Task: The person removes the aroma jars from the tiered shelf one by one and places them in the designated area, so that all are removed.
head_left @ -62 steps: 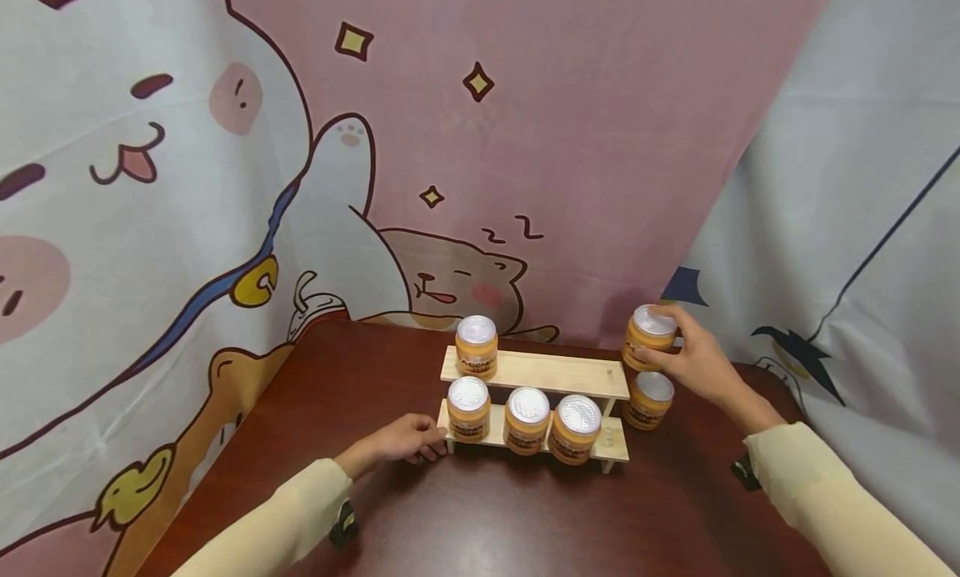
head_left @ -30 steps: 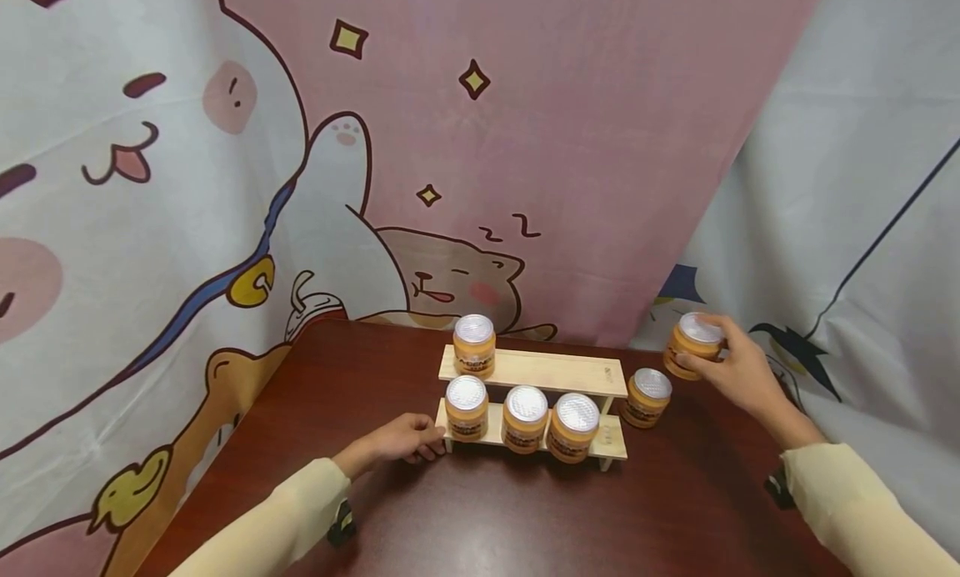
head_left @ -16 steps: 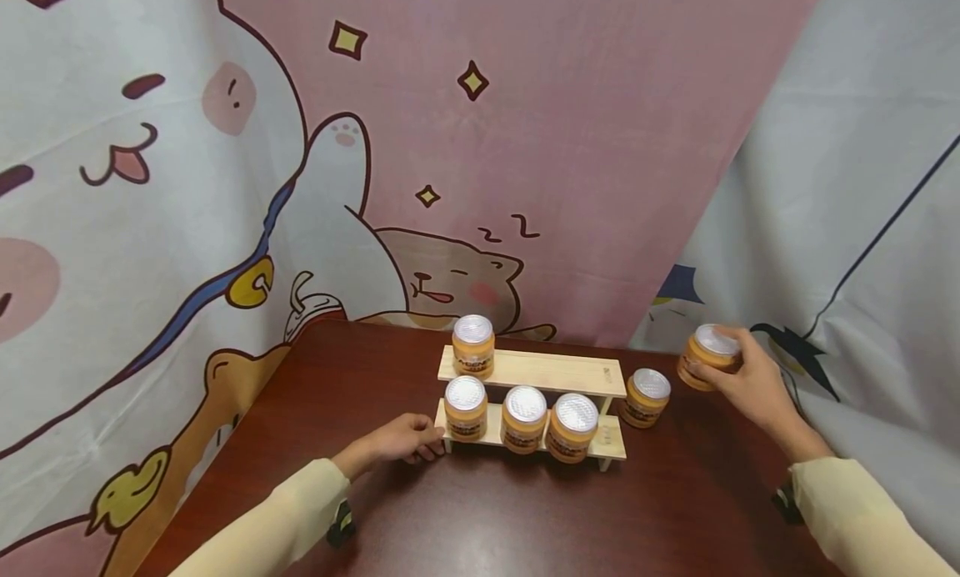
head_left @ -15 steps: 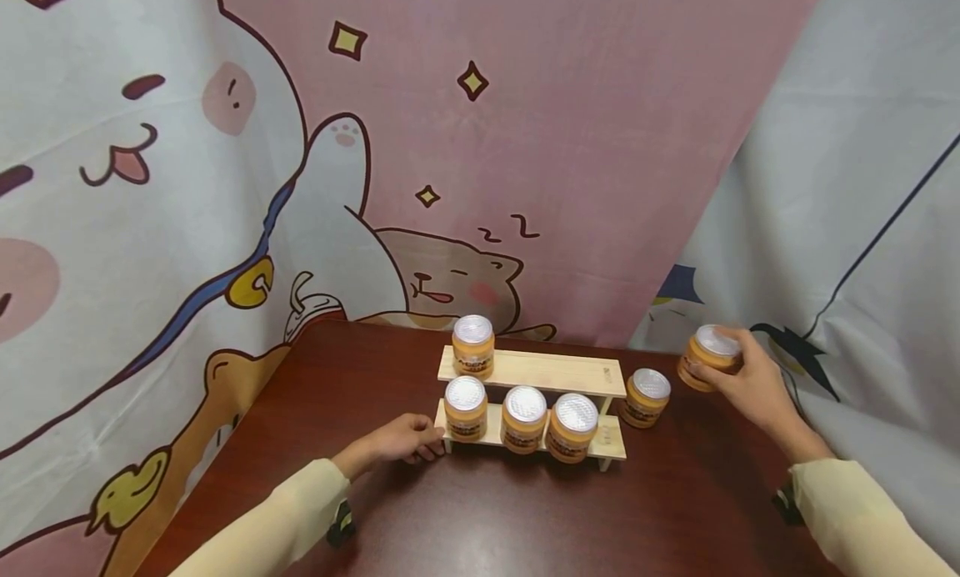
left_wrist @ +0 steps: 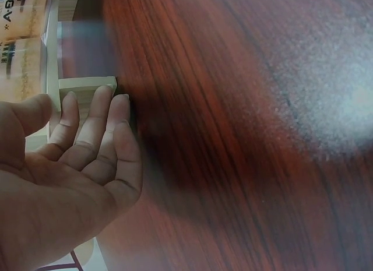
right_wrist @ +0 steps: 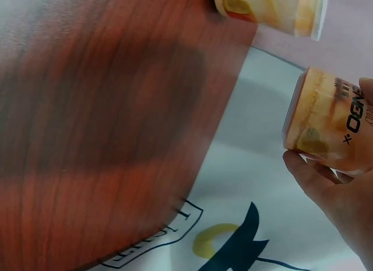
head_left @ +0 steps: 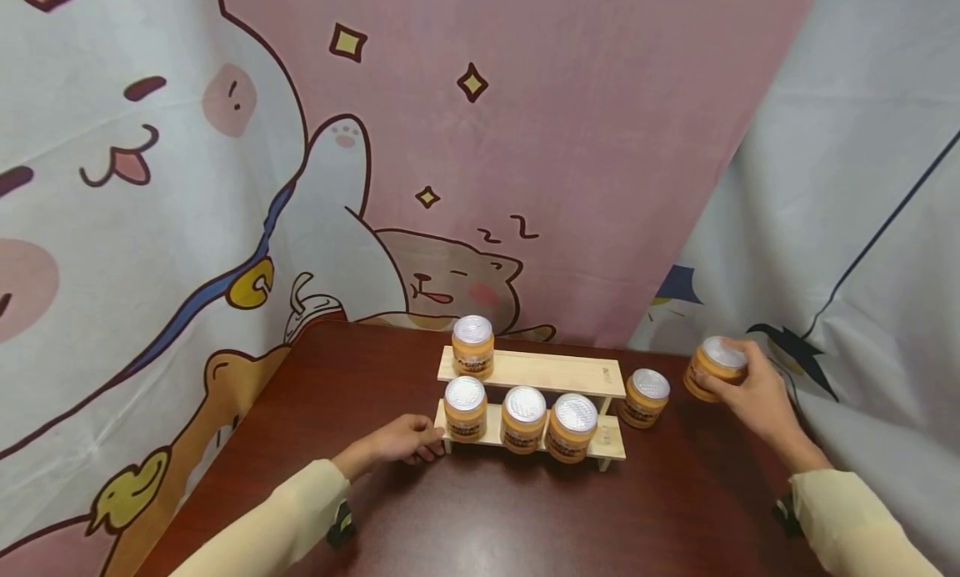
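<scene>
A staged recording corner, not a lived-in room: cartoon-cat sheets (head_left: 225, 185) hang as backdrop behind a dark wood worktop (head_left: 487, 510) carrying only a small rack (head_left: 540, 373) of identical jars (head_left: 525, 417)

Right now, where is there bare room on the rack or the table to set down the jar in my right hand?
The upper shelf is bare right of its single jar. Bare table lies in front of the rack, and between the loose jar and the held jar. The lower shelf is crowded: three jars fill most of it.
</scene>
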Action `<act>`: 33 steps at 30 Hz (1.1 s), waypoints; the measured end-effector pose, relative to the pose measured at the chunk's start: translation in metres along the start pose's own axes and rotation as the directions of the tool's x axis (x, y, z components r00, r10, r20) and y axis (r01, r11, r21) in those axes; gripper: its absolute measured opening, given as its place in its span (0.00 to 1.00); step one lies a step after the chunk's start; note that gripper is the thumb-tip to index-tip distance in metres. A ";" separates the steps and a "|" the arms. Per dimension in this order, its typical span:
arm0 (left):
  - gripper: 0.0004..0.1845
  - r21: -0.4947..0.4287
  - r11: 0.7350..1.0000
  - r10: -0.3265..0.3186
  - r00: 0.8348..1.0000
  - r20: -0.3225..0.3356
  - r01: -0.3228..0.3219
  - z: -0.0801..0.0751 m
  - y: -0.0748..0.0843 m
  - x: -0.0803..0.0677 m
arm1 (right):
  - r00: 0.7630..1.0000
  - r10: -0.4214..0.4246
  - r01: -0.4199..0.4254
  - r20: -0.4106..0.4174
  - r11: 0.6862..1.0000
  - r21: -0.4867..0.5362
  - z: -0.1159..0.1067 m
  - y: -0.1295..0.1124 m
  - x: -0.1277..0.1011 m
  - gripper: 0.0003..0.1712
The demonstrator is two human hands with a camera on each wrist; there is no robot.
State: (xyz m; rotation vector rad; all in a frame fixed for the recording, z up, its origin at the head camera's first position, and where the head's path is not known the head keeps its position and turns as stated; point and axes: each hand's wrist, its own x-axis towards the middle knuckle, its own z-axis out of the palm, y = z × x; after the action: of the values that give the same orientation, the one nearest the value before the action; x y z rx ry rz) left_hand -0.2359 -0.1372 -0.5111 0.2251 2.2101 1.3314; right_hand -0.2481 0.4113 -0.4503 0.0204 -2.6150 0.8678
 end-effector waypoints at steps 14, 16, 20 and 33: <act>0.18 0.002 1.000 -0.007 1.000 -0.009 0.007 0.001 0.001 0.000 | 1.000 0.022 -0.022 0.021 1.000 -0.016 0.016 0.015 -0.012 0.41; 0.18 -0.002 1.000 -0.007 1.000 -0.007 0.007 0.001 0.001 -0.001 | 1.000 0.019 -0.019 0.023 1.000 -0.014 0.019 0.016 -0.013 0.41; 0.19 -0.004 1.000 -0.007 1.000 -0.007 0.007 0.001 0.001 0.000 | 1.000 0.015 -0.014 0.016 1.000 -0.006 0.024 0.020 -0.016 0.40; 0.19 -0.006 1.000 0.004 1.000 0.003 -0.004 0.000 0.001 -0.001 | 0.998 0.030 -0.031 0.053 0.999 0.028 0.035 0.024 -0.028 0.39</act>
State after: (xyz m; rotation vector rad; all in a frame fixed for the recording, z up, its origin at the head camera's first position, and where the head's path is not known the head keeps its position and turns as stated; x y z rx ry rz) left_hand -0.2353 -0.1366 -0.5098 0.2291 2.2043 1.3385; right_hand -0.2374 0.4076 -0.5005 0.0111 -2.6573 0.9280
